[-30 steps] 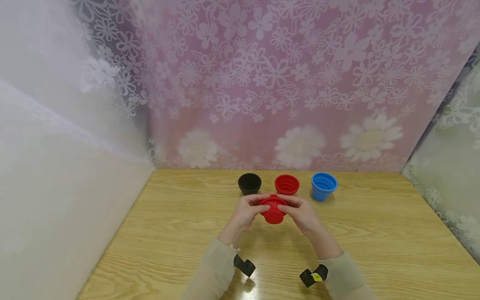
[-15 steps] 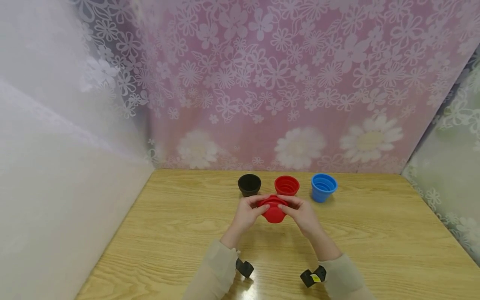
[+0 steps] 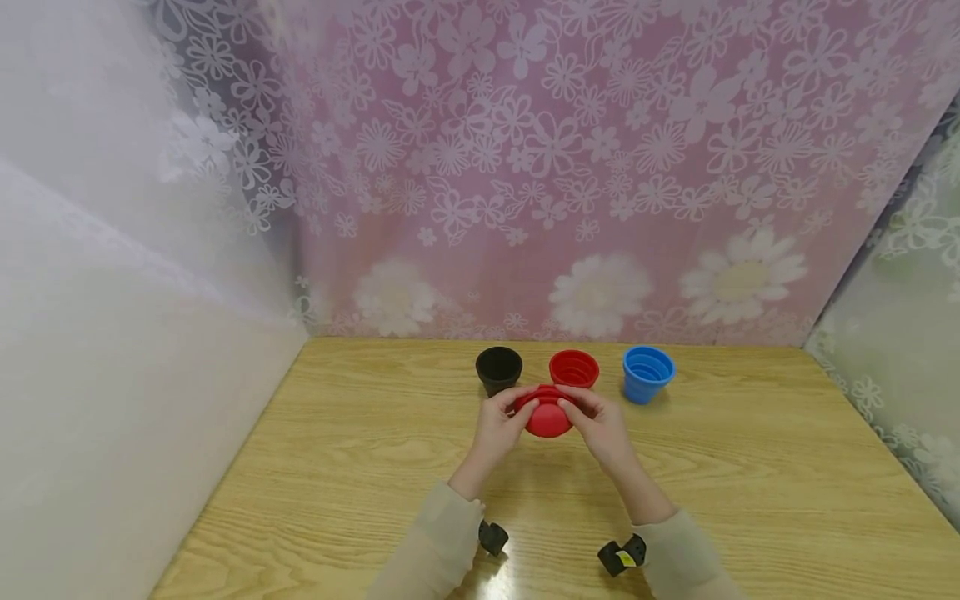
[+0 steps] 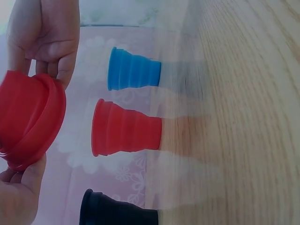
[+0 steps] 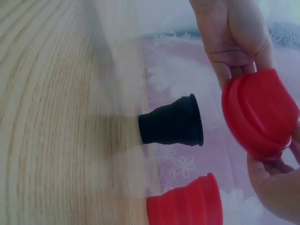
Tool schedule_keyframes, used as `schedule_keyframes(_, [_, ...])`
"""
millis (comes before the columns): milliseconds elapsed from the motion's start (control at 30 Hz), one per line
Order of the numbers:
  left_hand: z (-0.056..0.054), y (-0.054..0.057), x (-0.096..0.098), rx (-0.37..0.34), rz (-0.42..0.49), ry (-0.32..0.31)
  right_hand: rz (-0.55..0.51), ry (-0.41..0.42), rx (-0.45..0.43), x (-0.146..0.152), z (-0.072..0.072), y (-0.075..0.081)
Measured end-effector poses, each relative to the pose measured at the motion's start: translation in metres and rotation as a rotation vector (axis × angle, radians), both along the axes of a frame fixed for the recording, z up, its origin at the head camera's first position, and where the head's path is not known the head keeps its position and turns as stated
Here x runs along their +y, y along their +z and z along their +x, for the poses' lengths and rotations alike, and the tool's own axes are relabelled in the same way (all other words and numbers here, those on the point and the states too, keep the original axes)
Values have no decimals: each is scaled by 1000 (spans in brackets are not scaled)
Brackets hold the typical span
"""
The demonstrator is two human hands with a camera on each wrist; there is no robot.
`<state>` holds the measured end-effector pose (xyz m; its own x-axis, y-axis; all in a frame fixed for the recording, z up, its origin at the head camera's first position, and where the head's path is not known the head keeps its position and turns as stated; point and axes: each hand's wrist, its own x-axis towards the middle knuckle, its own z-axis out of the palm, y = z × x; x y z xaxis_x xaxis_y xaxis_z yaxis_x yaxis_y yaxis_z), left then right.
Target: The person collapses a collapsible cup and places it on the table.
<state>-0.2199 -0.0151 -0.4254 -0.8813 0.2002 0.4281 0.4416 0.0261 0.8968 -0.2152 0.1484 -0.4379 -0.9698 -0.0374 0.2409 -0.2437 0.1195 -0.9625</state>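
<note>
Between both hands, raised above the table, is a red collapsible cup (image 3: 549, 421). In the head view its rounded base faces me and its body looks squat, with folds showing near the rim in the left wrist view. My left hand (image 3: 497, 427) pinches its left side, thumb on the near face and fingers behind. On the opposite side my right hand (image 3: 606, 429) grips it the same way. Just beyond the hands stands a second red cup (image 3: 574, 365), upright and ribbed inside. A black cup (image 3: 498, 367) is left of it, a blue cup (image 3: 647, 379) right.
The three standing cups form a row near the back edge of the wood-grain table (image 3: 360, 467). Behind it hangs a pink flowered curtain (image 3: 480, 183), and a pale sheet (image 3: 150, 333) borders the left side. Small black cameras are strapped to both wrists.
The held red cup has tilted and grown shorter, its base turning more toward the head camera. Both hands have shifted slightly while keeping their hold. The standing cups stay put.
</note>
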Motion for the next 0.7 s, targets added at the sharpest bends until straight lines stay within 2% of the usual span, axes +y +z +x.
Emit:
schedule_keyframes(200, [-1,3,1,-19,18,48,-30,73,24,5,2,-2])
schedule_keyframes(267, [-1,3,1,-20,17,62,-29,71,28,5,3,-2])
schedule_keyframes(500, [-2,0,6,8,29,106,-25,-43,69,-2,0,-5])
schedule_keyframes(700, [-3,-1,8,-15,72,98,-22,-139,121,-9,3,-1])
